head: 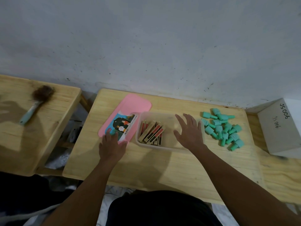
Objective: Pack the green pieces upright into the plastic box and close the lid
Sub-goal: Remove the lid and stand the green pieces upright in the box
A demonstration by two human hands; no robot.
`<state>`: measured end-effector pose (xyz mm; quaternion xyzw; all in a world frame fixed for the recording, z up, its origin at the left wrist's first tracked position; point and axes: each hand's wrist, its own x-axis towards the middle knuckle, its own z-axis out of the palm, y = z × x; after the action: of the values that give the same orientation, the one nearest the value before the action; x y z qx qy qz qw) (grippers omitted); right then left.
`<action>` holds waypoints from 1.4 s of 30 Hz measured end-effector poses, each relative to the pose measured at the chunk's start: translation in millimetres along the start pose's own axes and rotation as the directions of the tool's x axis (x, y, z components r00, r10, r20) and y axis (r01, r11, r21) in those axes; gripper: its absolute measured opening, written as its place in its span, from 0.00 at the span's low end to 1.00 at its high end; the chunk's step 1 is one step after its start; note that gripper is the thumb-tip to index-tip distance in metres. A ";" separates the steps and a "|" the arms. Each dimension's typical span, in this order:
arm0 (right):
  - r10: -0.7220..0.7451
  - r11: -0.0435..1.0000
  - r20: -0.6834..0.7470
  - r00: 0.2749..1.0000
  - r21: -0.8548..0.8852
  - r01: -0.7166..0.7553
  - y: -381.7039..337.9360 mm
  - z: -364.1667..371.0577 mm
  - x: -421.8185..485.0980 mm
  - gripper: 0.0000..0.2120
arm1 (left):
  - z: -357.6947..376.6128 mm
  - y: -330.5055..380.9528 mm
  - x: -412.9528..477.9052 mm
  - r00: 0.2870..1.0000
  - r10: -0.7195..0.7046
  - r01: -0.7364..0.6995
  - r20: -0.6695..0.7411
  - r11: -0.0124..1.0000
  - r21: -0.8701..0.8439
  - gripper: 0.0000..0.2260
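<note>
looking down at the wooden table (162, 168), i see the green pieces (223, 128) heaped just right of the plastic box (162, 148), lying on their sides with long axes pointing every way. my right hand (189, 131) hovers over the box's right end, fingers spread and holding nothing, clearly the nearer one. my left hand (112, 146) rests flat on the pink lid (130, 105), left of the box. brown sticks (152, 132) already fill the box's left half.

makeshift workshop: bare wooden tables (162, 168), stained wall (146, 46), labelled box (280, 128).
</note>
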<state>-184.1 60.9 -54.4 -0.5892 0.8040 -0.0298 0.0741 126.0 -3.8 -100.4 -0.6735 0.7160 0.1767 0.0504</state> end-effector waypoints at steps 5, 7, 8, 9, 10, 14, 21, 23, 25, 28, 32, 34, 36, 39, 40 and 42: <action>-0.006 0.999 -0.010 1.000 -0.032 0.006 0.1 2.0 -1.9 0.33 | -3.1 10.3 -4.0 0.998 -0.062 0.062 0.019 0.998 0.020 0.30; -0.022 0.999 0.001 1.000 -0.035 0.022 1.6 0.2 -0.3 0.33 | -9.9 14.4 -3.0 0.997 -0.074 0.074 0.031 0.997 0.018 0.29; -0.030 0.999 0.009 1.000 -0.037 0.030 2.4 -1.2 1.0 0.33 | -14.5 17.6 -1.6 0.996 -0.088 0.088 0.027 0.996 0.005 0.29; -0.023 0.999 0.009 1.000 -0.031 0.023 3.6 -3.2 2.3 0.32 | -19.7 21.9 -0.4 0.994 -0.108 0.108 0.019 0.994 -0.027 0.29; 0.011 1.000 -0.009 1.000 -0.003 -0.011 5.1 -5.5 3.4 0.31 | -26.1 28.4 -0.3 0.993 -0.117 0.116 -0.006 0.989 -0.093 0.30; 0.335 0.938 -0.127 0.934 0.135 -0.318 21.8 -15.7 -6.1 0.29 | -48.8 71.3 -6.1 1.000 -0.020 0.021 0.007 0.831 -0.555 0.26; 0.407 0.737 0.058 0.912 0.569 -0.365 54.4 -3.0 -34.4 0.21 | -55.0 92.8 -8.5 0.988 0.095 -0.144 -0.118 0.823 -0.549 0.14; 0.413 0.711 0.040 0.910 0.611 -0.349 54.5 -1.4 -37.7 0.20 | -51.3 90.7 -3.9 0.983 0.110 -0.172 -0.146 0.828 -0.534 0.15; 0.416 0.713 0.028 0.909 0.610 -0.345 53.8 -1.1 -38.4 0.20 | -47.9 90.3 -1.6 0.980 0.112 -0.182 -0.163 0.836 -0.518 0.15; 0.407 0.685 0.078 0.910 0.633 -0.360 57.8 -1.8 -37.6 0.20 | -44.2 91.3 -1.1 0.986 0.082 -0.146 -0.143 0.833 -0.534 0.13; 0.453 0.627 0.116 0.884 0.663 -0.409 72.6 -7.3 -42.5 0.19 | -45.6 98.7 -4.6 0.984 -0.012 -0.087 -0.180 0.843 -0.531 0.12; 0.548 0.610 0.088 0.832 0.638 -0.469 86.3 -11.4 -50.7 0.18 | -47.7 109.9 -8.9 0.945 0.027 -0.172 -0.326 0.889 -0.424 0.16; 0.621 0.599 0.069 0.781 0.600 -0.530 105.1 -12.8 -60.9 0.17 | -50.9 134.0 -14.5 0.901 0.151 -0.300 -0.407 0.894 -0.333 0.16; 0.685 0.574 0.071 0.725 0.560 -0.597 135.3 -11.3 -75.0 0.16 | -47.4 184.6 -23.6 0.850 0.395 -0.511 -0.349 0.777 -0.368 0.11; 0.701 0.560 0.077 0.709 0.557 -0.614 144.3 -11.5 -78.3 0.16 | -45.2 203.3 -28.3 0.822 0.481 -0.569 -0.306 0.728 -0.383 0.11; 0.716 0.544 0.085 0.693 0.555 -0.630 160.7 -11.6 -83.6 0.15 | -37.4 240.8 -37.1 0.737 0.635 -0.671 -0.229 0.651 -0.353 0.11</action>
<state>-312.8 188.9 -57.6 -0.1835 0.9273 -0.2704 0.1824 -101.1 26.7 -9.4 -0.3718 0.8571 0.3013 -0.1907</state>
